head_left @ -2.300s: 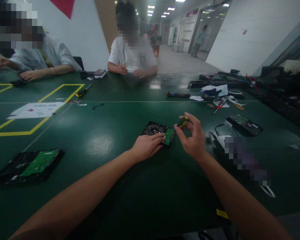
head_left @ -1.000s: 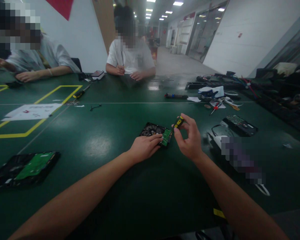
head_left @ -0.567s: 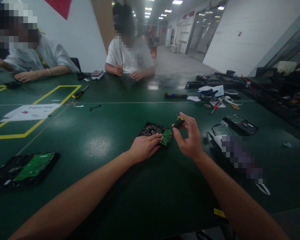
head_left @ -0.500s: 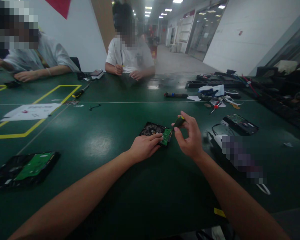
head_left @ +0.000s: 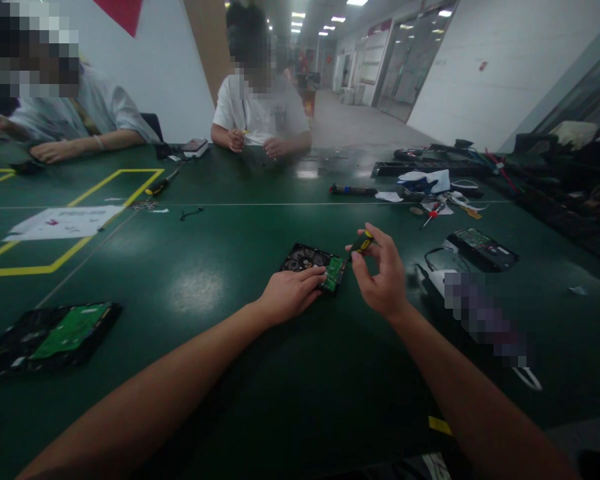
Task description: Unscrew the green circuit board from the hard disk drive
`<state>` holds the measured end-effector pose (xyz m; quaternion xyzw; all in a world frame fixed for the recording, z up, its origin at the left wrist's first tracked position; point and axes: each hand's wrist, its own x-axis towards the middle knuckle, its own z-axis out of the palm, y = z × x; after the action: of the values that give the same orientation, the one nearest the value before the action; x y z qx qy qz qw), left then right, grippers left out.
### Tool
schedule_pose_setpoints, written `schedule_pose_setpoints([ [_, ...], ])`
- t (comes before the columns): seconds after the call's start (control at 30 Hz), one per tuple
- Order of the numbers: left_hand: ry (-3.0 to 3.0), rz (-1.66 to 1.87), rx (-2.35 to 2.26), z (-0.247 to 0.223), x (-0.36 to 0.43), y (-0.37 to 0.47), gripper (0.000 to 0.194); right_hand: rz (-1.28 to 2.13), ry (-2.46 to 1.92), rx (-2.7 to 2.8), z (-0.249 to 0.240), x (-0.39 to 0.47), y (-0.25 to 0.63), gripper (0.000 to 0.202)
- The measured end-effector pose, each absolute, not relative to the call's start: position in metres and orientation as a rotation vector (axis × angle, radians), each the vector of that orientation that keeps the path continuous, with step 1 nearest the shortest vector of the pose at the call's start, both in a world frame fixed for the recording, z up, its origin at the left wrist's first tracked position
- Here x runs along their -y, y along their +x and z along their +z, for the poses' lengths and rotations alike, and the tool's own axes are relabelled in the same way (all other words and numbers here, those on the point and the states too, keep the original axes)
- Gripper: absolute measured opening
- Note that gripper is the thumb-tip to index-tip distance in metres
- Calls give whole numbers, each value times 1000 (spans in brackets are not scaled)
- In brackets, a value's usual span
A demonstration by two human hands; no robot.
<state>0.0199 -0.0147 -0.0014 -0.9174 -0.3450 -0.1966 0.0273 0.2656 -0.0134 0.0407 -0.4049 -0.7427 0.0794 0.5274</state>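
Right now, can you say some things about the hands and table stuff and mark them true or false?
1. The left hand rests on a black hard drive. True.
2. The right hand grips a black-and-yellow screwdriver. True.
3. Every screwdriver is in a hand. False: a red-handled screwdriver lies on the green table.
4. Only one hard drive is here. False: a second hard drive lies at the left, a third hard drive at the right.
5. A white sheet of paper lies partly over yellow tape. True.

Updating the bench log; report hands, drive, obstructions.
Left hand on hard drive; right hand holding screwdriver. Drive on table. Left fingers partly covering green board.
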Motion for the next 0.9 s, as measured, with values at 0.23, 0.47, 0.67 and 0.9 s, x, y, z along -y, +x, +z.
schedule_pose_setpoints([
  [0.23,-2846,-616,1056,-3,14,19,38,54,-962,1764,42,13,264,66],
  [0.47,-2844,-622,1049,-4,13,18,38,136,-950,1752,43,14,264,64],
  [0.67,-2849,-620,1052,-3,13,18,38,62,-974,1759,43,14,264,68],
  [0.9,-2834,-636,1042,-2,14,19,37,185,-943,1724,37,12,264,63],
])
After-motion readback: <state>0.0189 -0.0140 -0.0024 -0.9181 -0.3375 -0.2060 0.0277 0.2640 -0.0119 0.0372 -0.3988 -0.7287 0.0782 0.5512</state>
